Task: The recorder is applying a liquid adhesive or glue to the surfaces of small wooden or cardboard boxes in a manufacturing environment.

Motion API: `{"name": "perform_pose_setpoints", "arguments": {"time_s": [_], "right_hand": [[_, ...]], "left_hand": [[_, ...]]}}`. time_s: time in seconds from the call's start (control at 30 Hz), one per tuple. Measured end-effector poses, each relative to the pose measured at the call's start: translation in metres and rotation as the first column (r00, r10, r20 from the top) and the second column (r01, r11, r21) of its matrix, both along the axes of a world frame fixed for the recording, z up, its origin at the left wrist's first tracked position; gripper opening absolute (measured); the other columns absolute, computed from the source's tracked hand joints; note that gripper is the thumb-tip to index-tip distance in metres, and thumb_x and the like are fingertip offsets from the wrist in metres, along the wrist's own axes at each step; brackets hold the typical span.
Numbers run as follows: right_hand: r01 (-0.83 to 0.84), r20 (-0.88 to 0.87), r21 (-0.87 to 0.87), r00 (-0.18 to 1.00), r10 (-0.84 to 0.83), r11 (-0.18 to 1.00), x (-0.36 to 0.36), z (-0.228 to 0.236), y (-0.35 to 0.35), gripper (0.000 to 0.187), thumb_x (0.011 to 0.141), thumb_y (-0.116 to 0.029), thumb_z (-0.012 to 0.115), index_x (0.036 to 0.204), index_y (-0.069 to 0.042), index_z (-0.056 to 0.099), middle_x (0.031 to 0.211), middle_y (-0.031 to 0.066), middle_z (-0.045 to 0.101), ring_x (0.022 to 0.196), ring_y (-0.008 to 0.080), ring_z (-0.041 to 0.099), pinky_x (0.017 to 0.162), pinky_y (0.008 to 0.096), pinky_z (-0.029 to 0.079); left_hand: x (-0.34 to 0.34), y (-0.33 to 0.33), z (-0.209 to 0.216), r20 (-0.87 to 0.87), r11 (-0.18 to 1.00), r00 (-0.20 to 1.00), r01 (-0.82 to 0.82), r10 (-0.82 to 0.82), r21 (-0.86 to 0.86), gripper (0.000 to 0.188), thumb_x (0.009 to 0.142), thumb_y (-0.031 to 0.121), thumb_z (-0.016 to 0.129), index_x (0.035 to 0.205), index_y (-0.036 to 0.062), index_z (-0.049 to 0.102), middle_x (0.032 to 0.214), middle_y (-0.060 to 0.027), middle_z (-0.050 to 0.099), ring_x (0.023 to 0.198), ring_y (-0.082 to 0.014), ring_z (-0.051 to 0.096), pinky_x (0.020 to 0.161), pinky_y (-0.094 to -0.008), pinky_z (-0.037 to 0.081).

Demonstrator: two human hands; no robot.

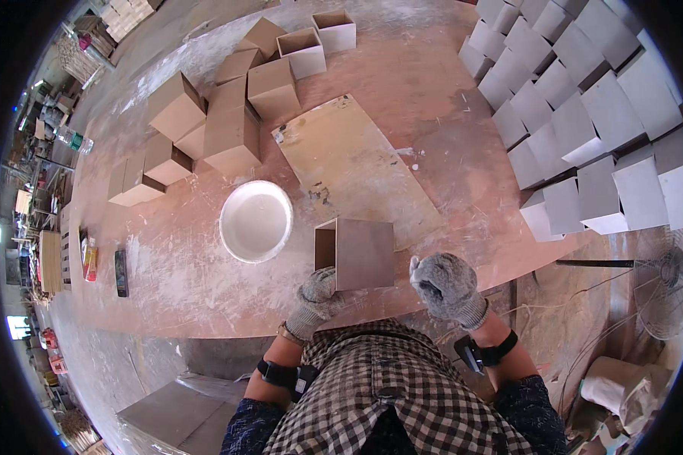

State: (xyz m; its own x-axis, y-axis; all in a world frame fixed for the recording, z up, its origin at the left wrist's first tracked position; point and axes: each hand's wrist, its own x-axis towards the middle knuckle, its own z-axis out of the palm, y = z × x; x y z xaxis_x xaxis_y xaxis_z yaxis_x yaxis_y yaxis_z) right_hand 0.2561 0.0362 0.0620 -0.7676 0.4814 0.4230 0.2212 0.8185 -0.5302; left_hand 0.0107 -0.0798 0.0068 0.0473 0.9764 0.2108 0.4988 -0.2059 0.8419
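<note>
A square, open-ended box (365, 254) lies near the table's front edge, in front of me. Its upper face is pale grey, and its brown inside shows through the opening on the left. My left hand (318, 296), in a grey knitted glove, grips the box at the lower corner of that opening; some of its fingers are hidden inside. To the right of the box and apart from it, my gloved right hand (445, 287) is closed with curled fingers. What it holds, if anything, I cannot make out. A white bowl (225, 241) with whitish contents stands left of the box.
Several brown boxes (231, 136) cluster at the far left. Many whitened boxes (577, 129) stand in rows at the right. A stained flat board (357, 152) lies behind the box. A phone (121, 273) and a plastic bottle (74, 140) are on the left; a fan (662, 292) stands right.
</note>
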Motion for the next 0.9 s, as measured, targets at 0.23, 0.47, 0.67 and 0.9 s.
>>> {"name": "perform_pose_setpoints", "arguments": {"time_s": [0.23, 0.47, 0.67, 0.9], "right_hand": [[0.105, -0.147, -0.002, 0.984, -0.104, 0.994, -0.043, -0.005, 0.024, 0.016, 0.074, 0.0, 0.064, 0.085, -0.009, 0.057, 0.078, 0.0082, 0.06, 0.069, 0.0276, 0.059, 0.062, 0.0369, 0.047], [0.118, -0.287, -0.122, 0.946, -0.149, 0.985, -0.057, 0.012, 0.039, 0.016, 0.072, -0.001, 0.064, 0.084, -0.01, 0.057, 0.08, 0.0078, 0.061, 0.073, 0.0261, 0.06, 0.064, 0.0371, 0.048], [-0.389, 0.244, 0.124, 0.904, 0.352, 0.913, -0.105, 0.061, -0.014, 0.014, 0.075, -0.015, 0.059, 0.088, -0.011, 0.059, 0.085, 0.0061, 0.057, 0.078, 0.0253, 0.058, 0.068, 0.0397, 0.047], [-0.127, 0.09, -0.126, 0.986, 0.139, 0.984, -0.153, -0.009, 0.039, 0.012, 0.081, -0.021, 0.057, 0.088, -0.011, 0.059, 0.085, 0.01, 0.061, 0.079, 0.0318, 0.06, 0.068, 0.0433, 0.048]], "left_hand": [[-0.007, -0.015, 0.01, -0.029, 0.996, 0.998, -0.061, 0.059, -0.073, 0.029, 0.073, 0.021, 0.076, 0.098, 0.009, 0.066, 0.092, -0.0097, 0.067, 0.083, -0.0285, 0.064, 0.073, -0.036, 0.052], [-0.014, -0.04, 0.031, 0.451, 0.96, 0.86, -0.139, 0.24, -0.244, 0.023, 0.078, 0.016, 0.072, 0.098, 0.0065, 0.066, 0.092, -0.0079, 0.067, 0.085, -0.0228, 0.065, 0.072, -0.0318, 0.051], [-0.007, -0.031, 0.044, 0.065, 0.95, 0.981, -0.159, 0.183, -0.269, 0.022, 0.078, 0.021, 0.072, 0.095, 0.008, 0.067, 0.09, -0.0128, 0.066, 0.084, -0.0252, 0.064, 0.071, -0.0326, 0.05], [-0.008, -0.027, 0.074, 0.064, 0.883, 0.989, -0.088, 0.132, -0.461, 0.03, 0.081, 0.026, 0.068, 0.102, 0.0065, 0.064, 0.088, -0.0149, 0.066, 0.082, -0.0296, 0.064, 0.072, -0.0357, 0.049]]}}
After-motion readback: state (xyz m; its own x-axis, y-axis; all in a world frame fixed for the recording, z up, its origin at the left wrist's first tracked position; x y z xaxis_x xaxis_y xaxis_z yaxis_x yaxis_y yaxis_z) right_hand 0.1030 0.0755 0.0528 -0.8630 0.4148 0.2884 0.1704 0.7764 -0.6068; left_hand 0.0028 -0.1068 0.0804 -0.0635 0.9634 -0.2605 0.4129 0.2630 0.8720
